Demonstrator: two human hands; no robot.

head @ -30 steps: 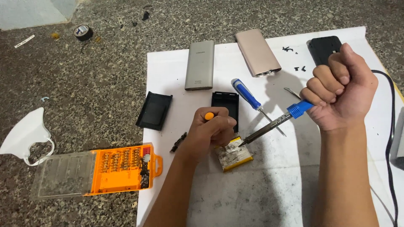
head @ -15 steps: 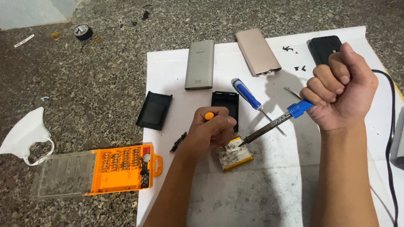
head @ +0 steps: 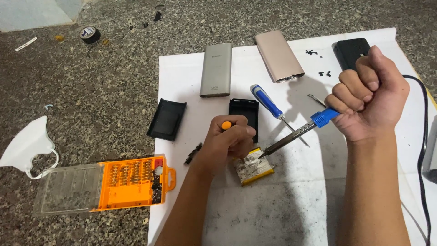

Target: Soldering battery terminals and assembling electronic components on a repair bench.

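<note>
The right hand [head: 371, 93] fisted a soldering iron [head: 296, 134] onto the battery [head: 254, 167]; the left hand [head: 226, 143] gripped an orange screwdriver [head: 226, 124] beside a blue screwdriver [head: 268, 102].

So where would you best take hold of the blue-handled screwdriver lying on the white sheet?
By its blue handle, coming from above at the upper-left end. The screwdriver lies flat and diagonal, the thick handle free on the white sheet, while its thin shaft runs down-right, passing close to the soldering iron held in the right hand.
</note>
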